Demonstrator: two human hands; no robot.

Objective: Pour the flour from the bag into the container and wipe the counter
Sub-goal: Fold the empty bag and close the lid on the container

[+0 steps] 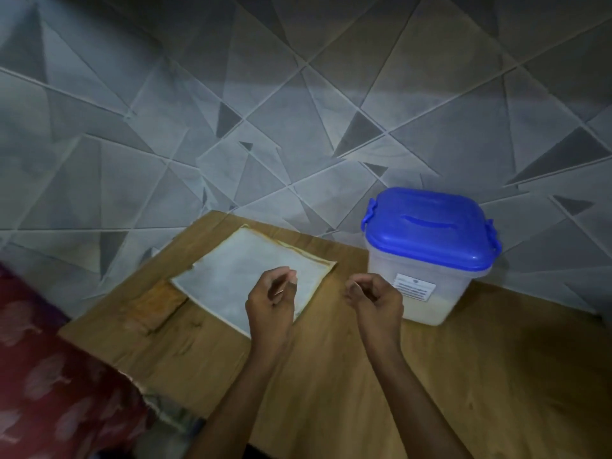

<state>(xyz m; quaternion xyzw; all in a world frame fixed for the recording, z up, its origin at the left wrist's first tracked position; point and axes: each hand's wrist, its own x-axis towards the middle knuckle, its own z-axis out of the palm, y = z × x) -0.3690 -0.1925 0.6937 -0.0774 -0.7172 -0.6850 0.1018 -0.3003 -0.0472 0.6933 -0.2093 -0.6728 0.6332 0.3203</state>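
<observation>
The flat white bag (251, 276) lies on the wooden bench (331, 376), left of the container (427, 260), whose blue lid (427, 226) is clipped shut. Both hands, left hand (270, 301) and right hand (377, 299), hover with fingers loosely curled, holding nothing. The bag looks limp and light; pinch a corner.

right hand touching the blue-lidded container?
Cannot tell. In the head view the right hand overlaps the near-left corner of the blue-lidded container, its fingers curled and empty, with no gap or contact plainly visible.
</observation>
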